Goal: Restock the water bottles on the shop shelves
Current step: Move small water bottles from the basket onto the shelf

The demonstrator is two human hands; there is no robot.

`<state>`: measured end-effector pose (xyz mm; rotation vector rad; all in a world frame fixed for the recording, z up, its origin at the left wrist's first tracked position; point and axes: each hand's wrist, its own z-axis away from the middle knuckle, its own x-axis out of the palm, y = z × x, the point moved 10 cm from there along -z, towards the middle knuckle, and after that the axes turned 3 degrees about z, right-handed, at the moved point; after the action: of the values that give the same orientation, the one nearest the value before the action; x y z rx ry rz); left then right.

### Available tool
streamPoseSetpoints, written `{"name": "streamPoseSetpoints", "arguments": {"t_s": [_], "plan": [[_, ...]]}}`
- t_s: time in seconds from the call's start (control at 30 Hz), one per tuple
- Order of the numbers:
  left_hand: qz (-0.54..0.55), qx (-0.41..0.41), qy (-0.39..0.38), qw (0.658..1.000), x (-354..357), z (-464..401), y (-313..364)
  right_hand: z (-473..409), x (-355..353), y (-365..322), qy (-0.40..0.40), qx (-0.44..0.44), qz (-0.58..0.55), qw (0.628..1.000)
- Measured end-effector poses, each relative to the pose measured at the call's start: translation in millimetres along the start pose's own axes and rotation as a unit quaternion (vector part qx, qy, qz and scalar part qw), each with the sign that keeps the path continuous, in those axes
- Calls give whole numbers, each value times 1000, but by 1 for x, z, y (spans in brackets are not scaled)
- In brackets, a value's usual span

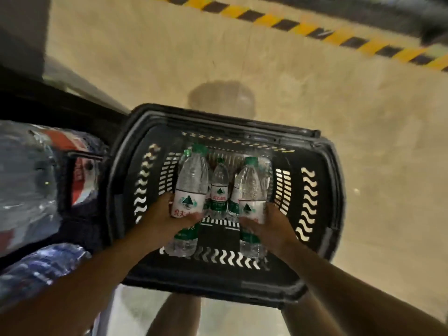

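Black basket (312, 190) on beige floor (169, 57)

A shop's stockroom or loading area: beyond the black shopping basket (322, 151) runs hazard-striped edging (303, 24), shrink-wrapped bottle packs (29, 180) left of it.

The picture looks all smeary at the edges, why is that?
Head view: motion blur smears the yellow-and-black striped floor tape and the plastic-wrapped bottle packs; the green-capped clear water bottles in the black plastic basket stay sharper; dim, warm light; wide-angle lens bends straight edges.
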<state>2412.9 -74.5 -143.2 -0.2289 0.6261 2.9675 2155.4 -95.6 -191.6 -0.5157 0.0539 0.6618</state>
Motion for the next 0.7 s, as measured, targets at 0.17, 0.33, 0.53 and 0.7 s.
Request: {"name": "streamPoseSetpoints", "arguments": {"t_s": [0.17,0.33,0.53,0.7], "plan": [[62,58,5,996,-45,137,73,127,-31,-112,7,-80,-34,996],[125,149,47,980,-103,283,151,258,-58,-229,22,-150,-106,983],[174,263,57,947,-153,426,212,401,-87,-320,57,-232,-119,964],[216,312,47,924,-169,492,221,472,-87,-344,85,-272,-83,955]]}}
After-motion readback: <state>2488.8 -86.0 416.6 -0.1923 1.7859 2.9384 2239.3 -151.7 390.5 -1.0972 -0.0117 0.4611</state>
